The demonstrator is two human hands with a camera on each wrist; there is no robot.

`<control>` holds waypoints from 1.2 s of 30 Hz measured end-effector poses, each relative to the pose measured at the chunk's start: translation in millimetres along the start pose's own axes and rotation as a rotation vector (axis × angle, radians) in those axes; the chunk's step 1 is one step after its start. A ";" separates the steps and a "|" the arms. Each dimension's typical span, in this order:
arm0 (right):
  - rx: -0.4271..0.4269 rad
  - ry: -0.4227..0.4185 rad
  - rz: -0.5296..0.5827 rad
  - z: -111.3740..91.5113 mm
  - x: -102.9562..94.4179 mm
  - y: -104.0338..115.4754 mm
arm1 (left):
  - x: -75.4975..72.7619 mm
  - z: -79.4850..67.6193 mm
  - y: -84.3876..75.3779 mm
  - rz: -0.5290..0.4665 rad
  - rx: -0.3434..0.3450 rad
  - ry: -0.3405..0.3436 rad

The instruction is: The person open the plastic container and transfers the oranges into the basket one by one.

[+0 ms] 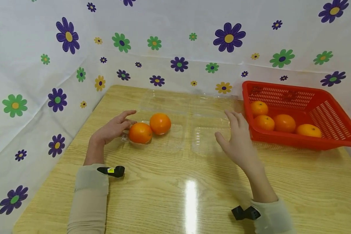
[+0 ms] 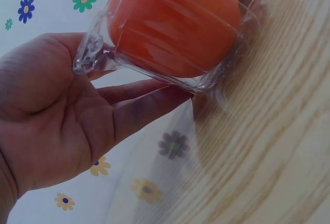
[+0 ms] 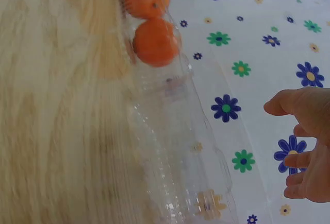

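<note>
Two oranges sit side by side in a clear plastic clamshell box at the left. At that box's left side is my left hand. Its fairly straight fingers touch the plastic beside the nearer orange, and the thumb is partly hidden behind a corner tab. My right hand hovers over the right side of a second clear box, fingers spread and holding nothing. In the right wrist view the right hand is apart from the plastic.
A red plastic basket with several oranges stands at the back right, close to the right hand. The clear lids lie folded back toward the flowered sheet, which hangs behind and left of the wooden table.
</note>
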State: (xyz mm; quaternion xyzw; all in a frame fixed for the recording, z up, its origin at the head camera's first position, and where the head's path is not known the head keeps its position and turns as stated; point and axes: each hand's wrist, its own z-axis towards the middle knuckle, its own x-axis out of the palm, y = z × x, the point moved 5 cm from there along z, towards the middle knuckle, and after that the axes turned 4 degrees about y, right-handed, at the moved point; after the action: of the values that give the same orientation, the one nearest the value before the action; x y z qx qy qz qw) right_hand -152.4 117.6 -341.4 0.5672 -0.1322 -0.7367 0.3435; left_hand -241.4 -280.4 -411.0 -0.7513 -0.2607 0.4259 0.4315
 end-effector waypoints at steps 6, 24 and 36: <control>-0.067 0.041 -0.039 1.3 16.8 13.3 | 1.3 1.3 -1.4 0.004 -0.001 0.000; -0.139 0.165 -0.019 10.4 62.9 47.1 | 1.4 -0.1 2.1 -0.018 -0.007 -0.006; -0.157 0.252 -0.048 25.4 87.0 68.7 | -0.2 0.0 -0.2 -0.045 -0.005 0.003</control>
State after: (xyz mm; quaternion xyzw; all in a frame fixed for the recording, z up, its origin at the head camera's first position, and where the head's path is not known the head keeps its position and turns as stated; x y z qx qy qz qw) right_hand -162.0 5.5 -357.9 0.6295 -0.0165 -0.6759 0.3828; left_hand -241.6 -280.4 -410.8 -0.7469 -0.2780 0.4143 0.4395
